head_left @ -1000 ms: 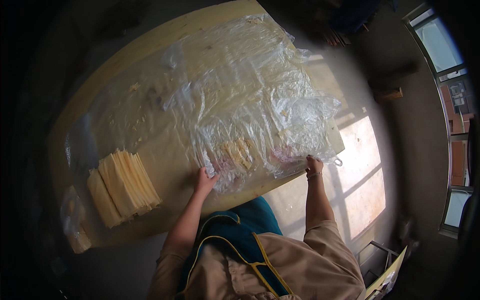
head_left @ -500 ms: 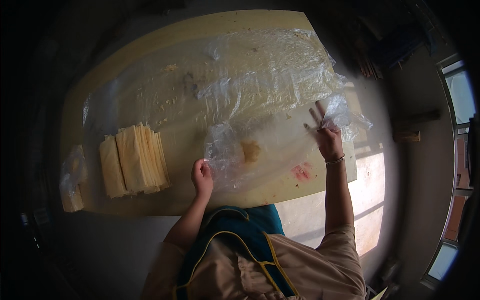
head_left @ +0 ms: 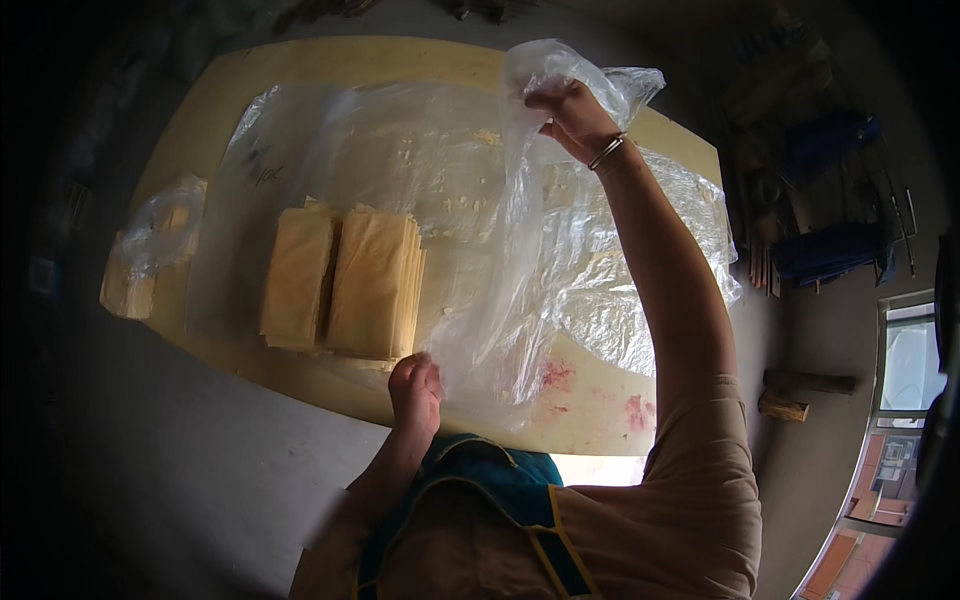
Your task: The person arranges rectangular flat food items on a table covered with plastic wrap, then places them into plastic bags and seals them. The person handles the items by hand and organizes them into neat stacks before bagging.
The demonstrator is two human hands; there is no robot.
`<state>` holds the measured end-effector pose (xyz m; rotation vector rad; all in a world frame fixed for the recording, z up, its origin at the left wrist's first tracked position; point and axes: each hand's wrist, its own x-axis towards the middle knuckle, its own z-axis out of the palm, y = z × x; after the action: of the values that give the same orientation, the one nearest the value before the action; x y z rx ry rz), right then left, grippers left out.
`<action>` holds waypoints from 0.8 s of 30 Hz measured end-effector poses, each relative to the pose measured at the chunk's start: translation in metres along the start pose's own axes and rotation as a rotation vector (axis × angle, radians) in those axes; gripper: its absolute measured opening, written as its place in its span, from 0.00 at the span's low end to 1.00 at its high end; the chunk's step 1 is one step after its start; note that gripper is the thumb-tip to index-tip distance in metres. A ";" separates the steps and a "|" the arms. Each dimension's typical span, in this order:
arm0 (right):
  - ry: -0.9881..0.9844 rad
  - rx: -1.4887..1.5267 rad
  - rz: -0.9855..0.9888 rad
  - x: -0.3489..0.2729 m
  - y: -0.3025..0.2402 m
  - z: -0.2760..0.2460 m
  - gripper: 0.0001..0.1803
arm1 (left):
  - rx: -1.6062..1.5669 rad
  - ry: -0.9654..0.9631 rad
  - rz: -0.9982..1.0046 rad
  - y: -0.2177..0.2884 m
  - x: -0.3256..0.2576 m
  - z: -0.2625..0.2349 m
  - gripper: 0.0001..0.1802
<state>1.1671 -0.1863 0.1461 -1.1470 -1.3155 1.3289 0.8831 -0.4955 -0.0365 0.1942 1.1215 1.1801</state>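
My right hand (head_left: 568,118) is raised over the far side of the pale yellow table (head_left: 600,415) and grips the upper end of a clear plastic sheet (head_left: 510,280). My left hand (head_left: 415,388) pinches the lower end of that same sheet near the table's front edge. The sheet hangs stretched between both hands. Just left of my left hand lie two stacks of thin yellow sheets (head_left: 345,282), side by side on more clear plastic.
Another clear plastic film (head_left: 640,270) covers much of the table top. A bagged bundle of yellow sheets (head_left: 150,245) sits at the table's left end. Pink stains (head_left: 558,376) mark the front edge. Dark clutter and a bright window lie to the right.
My right hand has lifted from the table's right part up and away, pulling the plastic sheet up with it. My left hand stays at the front edge, holding the sheet's lower end.
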 end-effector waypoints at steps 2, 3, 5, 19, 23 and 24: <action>0.079 -0.650 0.087 0.034 0.008 0.023 0.15 | -0.002 -0.043 -0.392 0.015 -0.011 -0.001 0.06; 0.141 -0.287 0.099 0.043 0.014 0.027 0.20 | 0.056 -0.130 -0.419 0.023 -0.015 0.001 0.07; 0.184 -0.236 0.060 0.048 0.032 0.029 0.22 | 0.123 -0.278 -0.442 0.039 -0.019 0.009 0.08; -0.078 -1.345 -0.408 -0.180 -0.059 0.055 0.23 | 0.667 -0.888 0.463 0.162 0.028 0.178 0.12; 0.204 -1.154 -0.477 -0.152 -0.072 0.012 0.10 | 0.849 -0.555 1.120 0.230 0.023 0.208 0.10; 0.241 -1.088 -0.551 -0.144 -0.077 0.002 0.09 | 0.983 -0.368 1.382 0.248 0.029 0.208 0.14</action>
<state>1.1866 -0.3282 0.2255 -1.3950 -2.0290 -0.0111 0.8858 -0.2808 0.2066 2.1076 1.1050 1.4950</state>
